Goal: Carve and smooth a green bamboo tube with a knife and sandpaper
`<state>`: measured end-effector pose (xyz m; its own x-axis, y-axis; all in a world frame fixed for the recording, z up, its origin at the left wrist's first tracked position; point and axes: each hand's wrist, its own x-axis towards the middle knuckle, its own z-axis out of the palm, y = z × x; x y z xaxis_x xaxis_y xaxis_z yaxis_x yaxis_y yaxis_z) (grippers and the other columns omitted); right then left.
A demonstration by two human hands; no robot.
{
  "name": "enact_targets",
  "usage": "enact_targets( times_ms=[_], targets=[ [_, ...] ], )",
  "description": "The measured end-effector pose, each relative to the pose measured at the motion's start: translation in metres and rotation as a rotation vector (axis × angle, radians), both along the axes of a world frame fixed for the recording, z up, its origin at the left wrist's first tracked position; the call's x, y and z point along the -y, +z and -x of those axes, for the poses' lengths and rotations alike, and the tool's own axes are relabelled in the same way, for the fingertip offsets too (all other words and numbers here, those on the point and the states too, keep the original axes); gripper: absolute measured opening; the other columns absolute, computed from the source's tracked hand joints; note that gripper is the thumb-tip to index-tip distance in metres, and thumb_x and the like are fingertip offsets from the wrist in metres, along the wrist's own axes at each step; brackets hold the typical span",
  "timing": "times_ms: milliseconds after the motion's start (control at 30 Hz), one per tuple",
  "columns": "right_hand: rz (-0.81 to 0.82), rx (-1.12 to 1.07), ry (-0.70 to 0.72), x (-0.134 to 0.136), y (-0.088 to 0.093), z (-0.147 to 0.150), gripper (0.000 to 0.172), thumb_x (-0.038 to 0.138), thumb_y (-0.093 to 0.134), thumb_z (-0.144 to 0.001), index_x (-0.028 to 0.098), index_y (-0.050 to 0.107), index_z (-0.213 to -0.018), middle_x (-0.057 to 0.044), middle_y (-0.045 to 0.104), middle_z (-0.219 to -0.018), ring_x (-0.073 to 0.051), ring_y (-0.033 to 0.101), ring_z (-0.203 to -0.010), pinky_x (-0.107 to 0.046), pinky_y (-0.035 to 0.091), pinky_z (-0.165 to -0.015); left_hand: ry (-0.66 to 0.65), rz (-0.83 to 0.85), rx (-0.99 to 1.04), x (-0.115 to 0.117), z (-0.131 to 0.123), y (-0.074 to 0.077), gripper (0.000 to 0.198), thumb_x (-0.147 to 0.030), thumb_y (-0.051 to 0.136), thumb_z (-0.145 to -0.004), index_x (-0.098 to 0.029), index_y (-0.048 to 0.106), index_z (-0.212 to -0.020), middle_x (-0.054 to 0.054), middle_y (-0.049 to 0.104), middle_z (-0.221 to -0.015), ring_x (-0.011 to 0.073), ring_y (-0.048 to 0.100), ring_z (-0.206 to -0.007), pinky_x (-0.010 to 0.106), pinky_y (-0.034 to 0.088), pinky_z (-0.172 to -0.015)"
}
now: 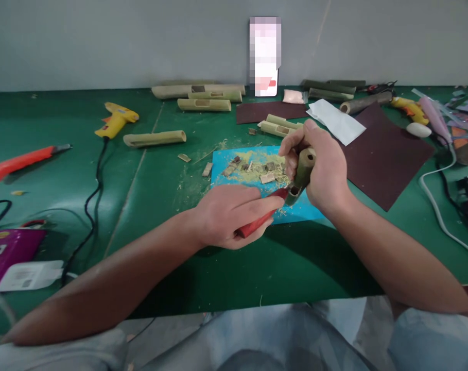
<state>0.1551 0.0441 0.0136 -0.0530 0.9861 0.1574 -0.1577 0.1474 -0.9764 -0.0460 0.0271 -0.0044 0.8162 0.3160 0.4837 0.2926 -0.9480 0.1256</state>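
In the head view, a bamboo tube [305, 170] is held above the blue sheet [309, 210] by the right hand [328, 165], whose thumb and fingers are wrapped around its upper part. The long axis of the tube is tilted, so that its lower end, with a cut opening, is pointed down and toward the left hand [234, 214]. In that hand a red tool [254, 226] is gripped firmly, with the fingers curled around the handle. The tool is directed up and to the right, across the line of the tube, and its front end is placed at the opening, to which the left hand is near. Whether the tip is inside cannot be told. Shavings [253, 159] are scattered beneath, on the sheet.
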Motion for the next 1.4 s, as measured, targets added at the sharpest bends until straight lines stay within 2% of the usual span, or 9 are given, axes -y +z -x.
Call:
enact_targets(
  times_ms=[200, 333, 433, 600, 733, 967, 1100, 1267, 1400],
  targets=[
    [-0.034, -0.050, 0.001, -0.007, -0.007, -0.004, 0.059, 0.075, 0.042, -0.089, 0.025, 0.063, -0.065, -0.001, 0.045, -0.051, -0.016, 0.042, -0.045, -0.034, 0.033, -0.044, -0.027, -0.030, -0.004, -0.009, 0.003, -0.004, 0.033, -0.025, 0.053, -0.093, -0.020, 0.051, -0.126, 0.000, 0.062, -0.074, 0.0134, 0.057, -0.061, 0.025, 0.043, -0.057],
    [-0.026, -0.087, 0.001, -0.013, -0.010, -0.010, 0.056, 0.074, 0.044, -0.088, 0.026, 0.061, -0.066, 0.001, 0.044, -0.049, -0.015, 0.041, -0.045, -0.032, 0.033, -0.042, -0.092, -0.162, -0.039, -0.014, 0.004, -0.013, 0.036, -0.025, 0.053, -0.093, -0.018, 0.050, -0.128, 0.002, 0.063, -0.077, 0.0148, 0.055, -0.061, 0.028, 0.038, -0.053],
    [-0.015, -0.113, -0.016, -0.015, -0.008, -0.013, 0.049, 0.066, 0.047, -0.091, 0.026, 0.061, -0.066, 0.002, 0.044, -0.046, -0.016, 0.042, -0.044, -0.032, 0.034, -0.043, -0.141, -0.237, -0.132, -0.015, 0.004, -0.014, 0.036, -0.026, 0.050, -0.094, -0.016, 0.051, -0.128, 0.002, 0.059, -0.072, 0.0161, 0.051, -0.056, 0.030, 0.032, -0.048],
    [0.009, -0.264, 0.013, -0.018, 0.000, -0.017, 0.041, 0.047, 0.048, -0.093, 0.024, 0.061, -0.062, 0.002, 0.043, -0.046, -0.015, 0.041, -0.040, -0.031, 0.032, -0.040, -0.097, -0.302, -0.127, -0.013, 0.005, -0.013, 0.037, -0.019, 0.050, -0.094, -0.023, 0.049, -0.131, 0.000, 0.058, -0.071, 0.0149, 0.050, -0.055, 0.028, 0.032, -0.049],
    [0.072, -0.397, 0.048, -0.024, 0.002, -0.024, 0.043, 0.044, 0.048, -0.094, 0.022, 0.062, -0.060, 0.003, 0.039, -0.046, -0.013, 0.040, -0.040, -0.028, 0.032, -0.039, -0.055, -0.338, -0.073, -0.013, 0.008, -0.014, 0.039, -0.020, 0.055, -0.094, -0.026, 0.049, -0.132, -0.002, 0.059, -0.073, 0.0120, 0.054, -0.059, 0.025, 0.038, -0.053],
    [0.160, -0.406, 0.096, -0.030, -0.004, -0.028, 0.039, 0.050, 0.050, -0.093, 0.024, 0.057, -0.064, 0.006, 0.032, -0.045, -0.011, 0.035, -0.039, -0.026, 0.031, -0.040, -0.070, -0.308, 0.188, -0.010, 0.005, -0.006, 0.033, -0.021, 0.067, -0.086, -0.020, 0.058, -0.118, -0.001, 0.067, -0.078, 0.0100, 0.060, -0.058, 0.023, 0.046, -0.053],
    [0.128, -0.338, 0.126, -0.029, -0.003, -0.027, 0.044, 0.060, 0.046, -0.092, 0.025, 0.056, -0.067, 0.006, 0.033, -0.044, -0.012, 0.034, -0.038, -0.028, 0.031, -0.041, -0.053, -0.227, 0.230, -0.008, 0.002, 0.000, 0.035, -0.019, 0.065, -0.085, -0.020, 0.057, -0.119, 0.000, 0.071, -0.082, 0.0110, 0.063, -0.059, 0.023, 0.049, -0.054],
    [0.090, -0.299, 0.153, -0.025, 0.000, -0.024, 0.054, 0.068, 0.039, -0.092, 0.024, 0.058, -0.067, 0.006, 0.033, -0.042, -0.013, 0.032, -0.037, -0.029, 0.030, -0.039, -0.139, -0.192, 0.294, -0.008, -0.001, 0.003, 0.034, -0.016, 0.068, -0.080, -0.013, 0.061, -0.114, 0.004, 0.072, -0.082, 0.0132, 0.062, -0.058, 0.025, 0.048, -0.049],
    [0.050, -0.280, 0.184, -0.021, 0.004, -0.022, 0.059, 0.069, 0.036, -0.093, 0.024, 0.061, -0.065, 0.004, 0.034, -0.041, -0.014, 0.032, -0.035, -0.030, 0.028, -0.038, -0.120, -0.096, 0.286, -0.007, 0.002, 0.006, 0.036, -0.023, 0.067, -0.085, -0.017, 0.061, -0.120, 0.002, 0.072, -0.080, 0.0142, 0.064, -0.061, 0.026, 0.049, -0.053]
  ],
)
